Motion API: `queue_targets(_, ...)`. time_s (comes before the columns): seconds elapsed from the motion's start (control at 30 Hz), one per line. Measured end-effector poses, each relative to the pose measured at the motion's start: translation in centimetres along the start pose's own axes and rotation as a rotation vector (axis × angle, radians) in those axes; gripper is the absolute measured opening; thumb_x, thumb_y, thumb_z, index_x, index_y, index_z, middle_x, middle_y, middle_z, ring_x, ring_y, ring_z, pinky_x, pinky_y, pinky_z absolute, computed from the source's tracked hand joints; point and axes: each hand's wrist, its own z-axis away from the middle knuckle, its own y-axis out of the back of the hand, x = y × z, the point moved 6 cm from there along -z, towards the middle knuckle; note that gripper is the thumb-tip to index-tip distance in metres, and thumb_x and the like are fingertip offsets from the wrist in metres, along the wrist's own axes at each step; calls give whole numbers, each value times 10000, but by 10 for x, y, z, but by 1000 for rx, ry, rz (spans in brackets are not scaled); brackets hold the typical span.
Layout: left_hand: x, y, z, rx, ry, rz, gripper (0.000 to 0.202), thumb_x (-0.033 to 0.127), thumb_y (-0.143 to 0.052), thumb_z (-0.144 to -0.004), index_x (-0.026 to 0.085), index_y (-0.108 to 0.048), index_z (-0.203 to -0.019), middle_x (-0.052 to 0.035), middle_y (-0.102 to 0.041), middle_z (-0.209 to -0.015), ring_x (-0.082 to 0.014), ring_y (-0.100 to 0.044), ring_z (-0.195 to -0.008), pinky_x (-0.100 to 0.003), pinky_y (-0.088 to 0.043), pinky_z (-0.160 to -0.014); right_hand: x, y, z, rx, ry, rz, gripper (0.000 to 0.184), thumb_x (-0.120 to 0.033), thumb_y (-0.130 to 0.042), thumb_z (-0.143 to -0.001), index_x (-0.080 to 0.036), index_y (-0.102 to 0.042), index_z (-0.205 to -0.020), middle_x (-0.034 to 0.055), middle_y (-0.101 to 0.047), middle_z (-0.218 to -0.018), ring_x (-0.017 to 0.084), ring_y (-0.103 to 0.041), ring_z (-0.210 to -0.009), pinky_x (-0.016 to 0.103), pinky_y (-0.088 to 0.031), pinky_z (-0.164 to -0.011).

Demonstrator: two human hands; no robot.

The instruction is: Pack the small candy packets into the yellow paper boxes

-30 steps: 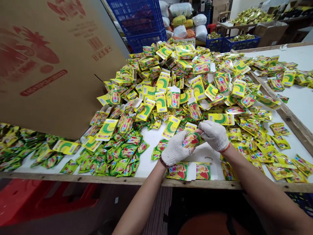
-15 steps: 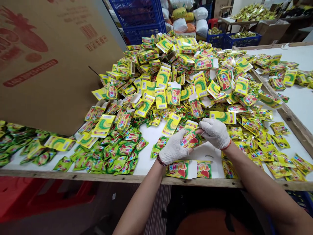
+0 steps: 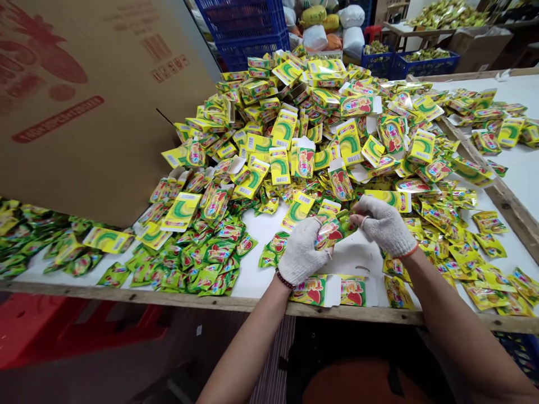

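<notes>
Both my hands wear white knit gloves and work just above the white table (image 3: pixel 261 269). My left hand (image 3: pixel 301 252) is closed on a small green-and-red candy sachet (image 3: pixel 330 233), held upright. My right hand (image 3: pixel 381 224) is closed in a pinch next to the sachet's right end; its fingertips sit close to the sachet, and I cannot tell if they grip it. A flat unfolded carton (image 3: pixel 332 289) printed in yellow, green and red lies at the table's near edge below my hands.
A large heap of yellow-green cartons (image 3: pixel 303 123) fills the table behind my hands. Green sachets (image 3: pixel 197 264) lie at left, yellow sachets (image 3: pixel 480 269) at right. A big cardboard sheet (image 3: pixel 84 112) leans at left. Blue crates (image 3: pixel 248 33) and sacks stand behind.
My hands rose slightly and parted a little; the right hand's fingers curled into a pinch beside the sachet. The view shifted a bit to the right.
</notes>
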Motion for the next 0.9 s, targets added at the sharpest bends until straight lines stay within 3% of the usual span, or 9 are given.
queue_targets(0.1, -1, 0, 1, 9, -20, -21, 567, 261, -672, -743, 142, -524, -1277, -148, -637, -1207, -287, -599, -1162, -414, -489, -1016, -5, -5, 1, -28, 43, 62, 159, -268, -594, -805, -190, -630, -672, 21, -630, -702, 164, -561, -685, 298, -447, -657)
queue_targets(0.2, -1, -2, 2, -26, 4, -63, 579, 252, -669, -745, 158, -517, -1296, -136, -640, -1205, -287, -602, -1159, -416, -497, -1003, 1, -13, 4, -79, -72, -79, 196, -282, -595, -795, -184, -751, -862, 32, -697, -763, 145, -574, -619, 294, -481, -615)
queue_targets(0.3, -1, -3, 2, -42, -3, -111, 601, 236, -662, -739, 167, -514, -1318, -135, -641, -1217, -296, -600, -1157, -428, -492, -1006, 10, -23, 10, -297, -282, -276, 339, -364, -598, -830, -169, -750, -1063, -10, -631, -576, 104, -504, -456, 230, -406, -450)
queue_targets(0.4, 2, -4, 2, -46, -70, -121, 607, 237, -645, -749, 154, -512, -1335, -145, -647, -1213, -299, -602, -1143, -435, -492, -997, 7, -35, 19, -527, -355, -438, 374, -455, -604, -855, -136, -727, -1004, -39, -542, -462, 87, -465, -384, 187, -306, -364)
queue_targets(0.57, 7, 6, 6, -97, -123, -241, 532, 255, -660, -722, 127, -599, -1234, -157, -675, -1121, -328, -621, -1056, -463, -499, -921, -15, -55, 29, -741, -345, -631, 298, -449, -655, -821, -159, -645, -891, -48, -577, -553, 85, -524, -369, 164, -293, -312)
queue_targets(0.67, 5, 24, 18, -203, -65, -291, 475, 274, -680, -707, 158, -636, -1165, -128, -689, -1054, -311, -638, -980, -439, -509, -853, -31, -52, 36, -868, -333, -691, 321, -458, -678, -793, -167, -673, -927, 6, -689, -734, 78, -559, -401, 169, -336, -336)
queue_targets(0.77, -5, 48, 41, -324, 3, -267, 466, 412, -713, -746, 183, -651, -1147, -112, -688, -1037, -297, -639, -967, -426, -519, -836, -26, -26, 30, -743, -353, -587, 327, -421, -687, -772, -174, -704, -986, 57, -732, -904, 89, -600, -481, 191, -416, -405)
queue_targets(0.9, -18, 72, 70, -331, -33, -200, 759, 697, -723, -683, 185, -644, -1238, -169, -623, -1274, -367, -596, -1156, -504, -504, -960, 6, 6, 13, -398, -358, -219, 127, -292, -599, -784, -178, -639, -746, 14, -651, -697, 108, -566, -521, 204, -403, -459)
